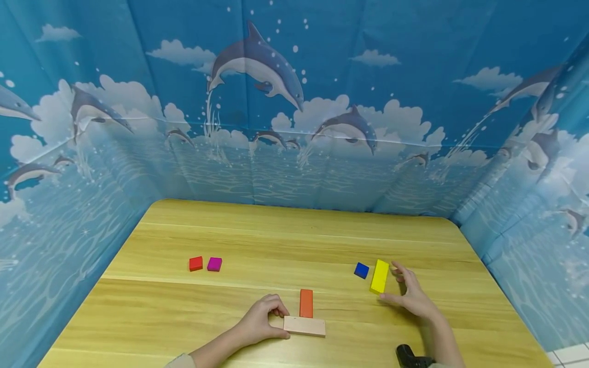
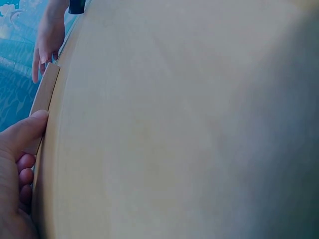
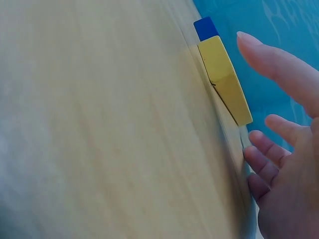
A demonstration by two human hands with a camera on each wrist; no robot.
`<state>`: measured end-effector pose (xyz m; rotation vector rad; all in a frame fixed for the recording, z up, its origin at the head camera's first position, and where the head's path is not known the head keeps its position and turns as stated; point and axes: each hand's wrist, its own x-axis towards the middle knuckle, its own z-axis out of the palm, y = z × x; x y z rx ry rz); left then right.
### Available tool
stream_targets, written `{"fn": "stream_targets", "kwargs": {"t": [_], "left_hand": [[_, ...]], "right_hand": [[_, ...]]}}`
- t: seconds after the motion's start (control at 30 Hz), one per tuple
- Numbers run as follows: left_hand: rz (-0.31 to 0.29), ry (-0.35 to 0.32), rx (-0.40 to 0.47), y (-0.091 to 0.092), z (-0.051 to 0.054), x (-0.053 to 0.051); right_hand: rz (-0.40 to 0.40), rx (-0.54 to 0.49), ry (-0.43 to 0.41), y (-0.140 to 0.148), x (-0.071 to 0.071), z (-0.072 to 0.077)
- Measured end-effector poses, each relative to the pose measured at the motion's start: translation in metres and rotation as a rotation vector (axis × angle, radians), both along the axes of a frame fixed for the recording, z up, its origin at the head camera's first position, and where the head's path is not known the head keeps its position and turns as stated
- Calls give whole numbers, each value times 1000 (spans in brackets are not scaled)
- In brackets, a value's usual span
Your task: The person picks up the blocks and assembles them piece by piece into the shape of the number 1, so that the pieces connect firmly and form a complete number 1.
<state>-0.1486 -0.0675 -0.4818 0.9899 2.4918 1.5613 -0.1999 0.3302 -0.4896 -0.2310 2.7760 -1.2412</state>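
Observation:
My left hand [image 1: 258, 321] pinches the left end of a plain wooden block [image 1: 304, 326] between thumb and fingers. In the left wrist view the thumb lies on that block [image 2: 46, 89], with the other fingers curled below. An orange block [image 1: 306, 303] meets the wooden block's far side, so the two form a T shape. To the right, my right hand [image 1: 411, 296] spreads thumb and fingers beside a long yellow block [image 1: 379, 276]. The right wrist view shows a gap between this hand and the yellow block [image 3: 224, 79]. A small blue block [image 1: 361, 270] sits just left of the yellow one.
On the left of the wooden table [image 1: 257, 235] lie a small red block [image 1: 195, 263] and a purple block [image 1: 214, 264], side by side. A black device [image 1: 411, 356] is at the right wrist. A dolphin-printed curtain [image 1: 276, 168] surrounds the table's back and sides.

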Motion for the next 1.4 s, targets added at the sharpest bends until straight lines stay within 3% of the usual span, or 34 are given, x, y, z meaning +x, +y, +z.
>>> {"fn": "stream_targets", "kwargs": {"t": [0.23, 0.47, 0.7, 0.8, 1.4], "left_hand": [[3, 6, 0, 1, -2, 0], [13, 12, -6, 1, -3, 0], [21, -4, -27, 0, -38, -12], [13, 1, -21, -2, -43, -14], [26, 18, -22, 0, -44, -13]], "right_hand": [[11, -53, -48, 4, -5, -4], [38, -31, -41, 6, -9, -5], [45, 27, -43, 3, -10, -2], [45, 38, -50, 2, -9, 0], [26, 32, -38, 2, -11, -2]]}}
